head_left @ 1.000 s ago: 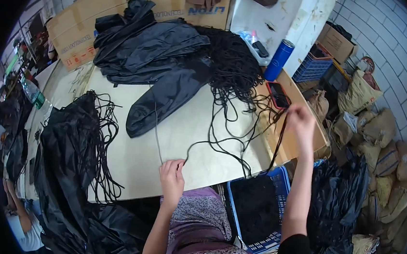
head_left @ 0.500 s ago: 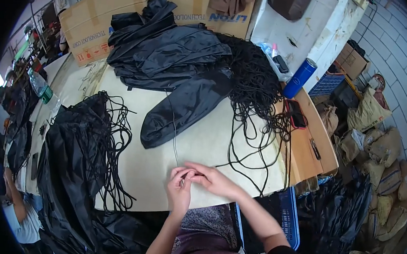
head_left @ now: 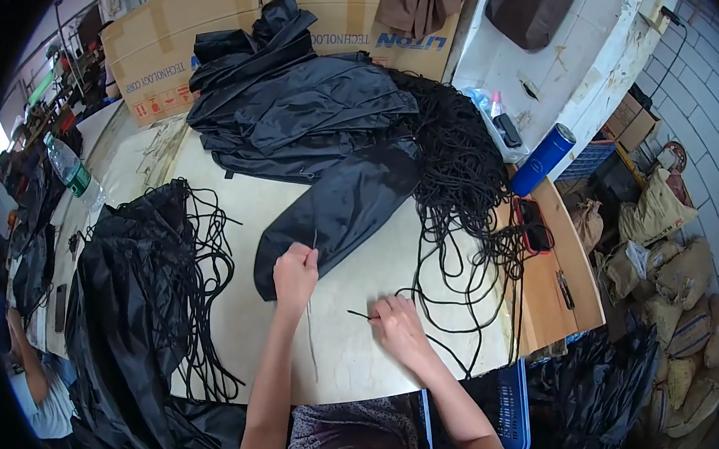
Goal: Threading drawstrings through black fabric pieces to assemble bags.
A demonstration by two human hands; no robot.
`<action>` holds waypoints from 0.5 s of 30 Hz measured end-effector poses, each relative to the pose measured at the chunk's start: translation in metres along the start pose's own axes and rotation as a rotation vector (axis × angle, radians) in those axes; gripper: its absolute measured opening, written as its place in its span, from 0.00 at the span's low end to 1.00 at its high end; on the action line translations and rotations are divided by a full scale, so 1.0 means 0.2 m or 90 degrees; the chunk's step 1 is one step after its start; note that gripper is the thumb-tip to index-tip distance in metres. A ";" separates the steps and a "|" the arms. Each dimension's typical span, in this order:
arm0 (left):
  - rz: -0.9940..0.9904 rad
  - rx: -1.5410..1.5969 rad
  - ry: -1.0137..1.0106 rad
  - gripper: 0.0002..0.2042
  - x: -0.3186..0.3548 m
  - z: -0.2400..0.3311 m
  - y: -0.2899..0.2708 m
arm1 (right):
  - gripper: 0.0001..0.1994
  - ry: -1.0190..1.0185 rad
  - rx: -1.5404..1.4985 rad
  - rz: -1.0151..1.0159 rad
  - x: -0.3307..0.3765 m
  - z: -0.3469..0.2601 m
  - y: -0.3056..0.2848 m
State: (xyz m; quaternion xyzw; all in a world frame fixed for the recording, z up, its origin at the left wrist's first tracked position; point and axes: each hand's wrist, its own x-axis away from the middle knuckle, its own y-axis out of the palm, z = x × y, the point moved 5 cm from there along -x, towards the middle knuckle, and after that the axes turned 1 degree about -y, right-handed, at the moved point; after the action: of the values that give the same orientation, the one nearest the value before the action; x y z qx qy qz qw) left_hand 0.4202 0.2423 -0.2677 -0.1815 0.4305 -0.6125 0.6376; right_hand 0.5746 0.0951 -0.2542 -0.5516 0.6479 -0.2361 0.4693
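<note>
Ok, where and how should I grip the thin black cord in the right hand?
Probably pinch the thin black cord at its free tip, coming from the left: that short, nearly straight end juts leftward past the right hand.

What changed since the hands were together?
They parted. The left hand moved forward over the black cloth, with a thin grey strand; the right hand moved slightly right, holding a black cord. The blue bottle and phone stayed put.
</note>
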 end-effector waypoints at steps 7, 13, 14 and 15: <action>-0.168 0.678 -0.182 0.07 0.52 0.25 -0.17 | 0.06 0.164 -0.649 -0.010 -0.05 -0.03 -0.04; -0.322 0.731 -0.255 0.08 0.98 0.35 -0.12 | 0.02 0.222 -0.853 -0.239 0.04 -0.17 -0.06; -0.329 0.705 -0.222 0.08 0.99 0.32 -0.14 | 0.02 0.219 -0.827 -0.235 0.09 -0.17 -0.09; -0.335 0.679 -0.191 0.09 0.99 0.29 -0.17 | 0.02 0.215 -0.801 -0.232 0.15 -0.17 -0.11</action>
State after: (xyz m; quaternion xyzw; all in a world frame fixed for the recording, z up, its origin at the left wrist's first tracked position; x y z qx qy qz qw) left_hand 0.4208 0.0330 -0.2742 -0.0216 -0.0891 -0.8485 0.5212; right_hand 0.5573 0.0544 -0.2311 -0.7758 0.6230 0.0276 -0.0966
